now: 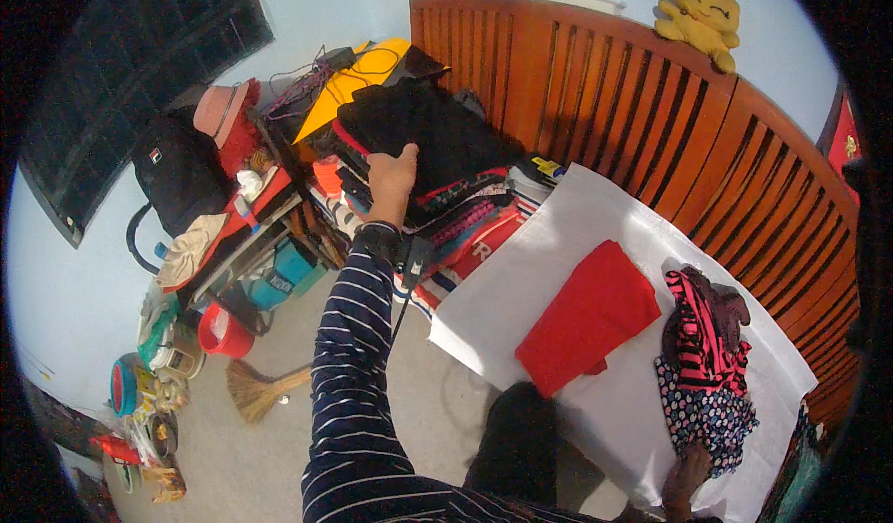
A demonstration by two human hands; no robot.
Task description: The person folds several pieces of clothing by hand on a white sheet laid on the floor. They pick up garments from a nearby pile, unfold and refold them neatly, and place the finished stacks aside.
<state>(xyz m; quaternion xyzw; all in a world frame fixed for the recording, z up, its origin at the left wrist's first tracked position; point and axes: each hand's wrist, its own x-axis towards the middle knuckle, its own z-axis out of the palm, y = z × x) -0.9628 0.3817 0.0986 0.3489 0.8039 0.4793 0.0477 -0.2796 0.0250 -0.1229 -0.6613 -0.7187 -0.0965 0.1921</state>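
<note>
My left hand (392,180), below a striped sleeve, is on the near edge of a black folded garment (425,122) atop a stack of folded clothes (464,233); its fingers are partly hidden in the cloth. At the lower right, my right hand (687,473) touches a dotted dark cloth (701,404); its fingertips are hard to make out. Against that cloth lies a pink and black striped garment (701,335). A folded red garment (593,314) rests on the white sheet (488,314), between the stack and the patterned clothes.
A slatted wooden headboard (628,97) runs behind the sheet, with a yellow plush toy (698,21) on it. At left are a shelf with a pink hat (220,111), a black backpack (181,167), a red bucket (224,331) and a straw broom (258,387) on the floor.
</note>
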